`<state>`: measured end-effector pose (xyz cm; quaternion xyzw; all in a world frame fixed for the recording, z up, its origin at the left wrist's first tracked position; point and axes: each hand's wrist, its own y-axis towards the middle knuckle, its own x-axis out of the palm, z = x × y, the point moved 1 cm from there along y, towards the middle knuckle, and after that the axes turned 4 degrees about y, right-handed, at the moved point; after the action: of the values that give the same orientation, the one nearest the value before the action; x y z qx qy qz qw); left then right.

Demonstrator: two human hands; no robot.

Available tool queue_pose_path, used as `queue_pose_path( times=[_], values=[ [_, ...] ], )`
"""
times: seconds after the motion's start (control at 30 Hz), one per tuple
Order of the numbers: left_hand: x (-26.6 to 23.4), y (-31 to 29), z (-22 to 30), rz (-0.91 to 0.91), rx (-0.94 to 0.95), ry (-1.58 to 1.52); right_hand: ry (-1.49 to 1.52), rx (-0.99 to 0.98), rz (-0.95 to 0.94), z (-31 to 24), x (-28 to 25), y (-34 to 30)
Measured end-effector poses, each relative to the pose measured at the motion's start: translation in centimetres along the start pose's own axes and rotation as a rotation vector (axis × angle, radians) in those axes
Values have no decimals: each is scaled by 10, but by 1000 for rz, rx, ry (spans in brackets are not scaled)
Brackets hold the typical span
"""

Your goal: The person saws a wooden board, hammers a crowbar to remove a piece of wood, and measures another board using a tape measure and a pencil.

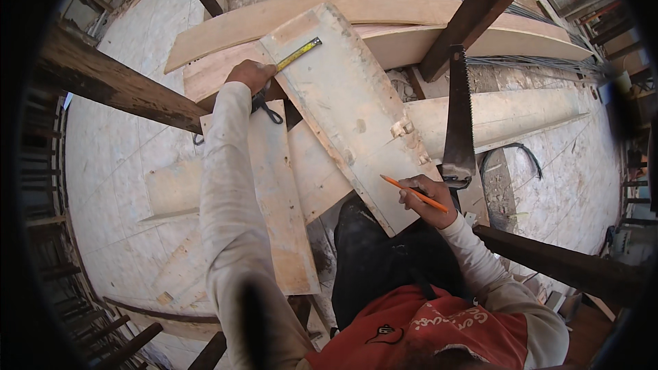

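A long, worn wooden board [336,82] slants across the middle, its near end by my lap. At the board's far left edge, my left hand [251,77] is closed round a tape measure. The yellow blade [299,55] reaches out a short way over the board's face. A dark strap loop [273,113] hangs below that hand; the tape's case is mostly hidden by the fingers. Near the board's lower right edge, my right hand [428,202] grips an orange pencil [415,193], its tip pointing left just over the wood.
A handsaw [458,116] stands upright, teeth rightward, right of the board. Dark wooden posts [123,82] rise left and right. Other planks [274,199] lie beneath and beside the board. Long curved boards [329,10] and black rods [534,62] lie beyond.
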<state>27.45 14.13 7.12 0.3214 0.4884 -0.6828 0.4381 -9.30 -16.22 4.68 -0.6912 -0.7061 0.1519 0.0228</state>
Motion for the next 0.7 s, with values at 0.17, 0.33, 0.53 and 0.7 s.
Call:
queue_pose_path(
  times=[0.17,0.33,0.53,0.7],
  values=[
    [0,1,2,-15,-10,-14,-69,-91,60,-25,-5,26],
    [1,4,-7,0,15,-25,-60,-183,111,-42,-10,47],
    [0,1,-3,-15,-1,-20,-72,-196,110,-44,-12,52],
    [2,0,-4,-3,14,-39,-59,-201,114,-42,-13,55]
  ],
)
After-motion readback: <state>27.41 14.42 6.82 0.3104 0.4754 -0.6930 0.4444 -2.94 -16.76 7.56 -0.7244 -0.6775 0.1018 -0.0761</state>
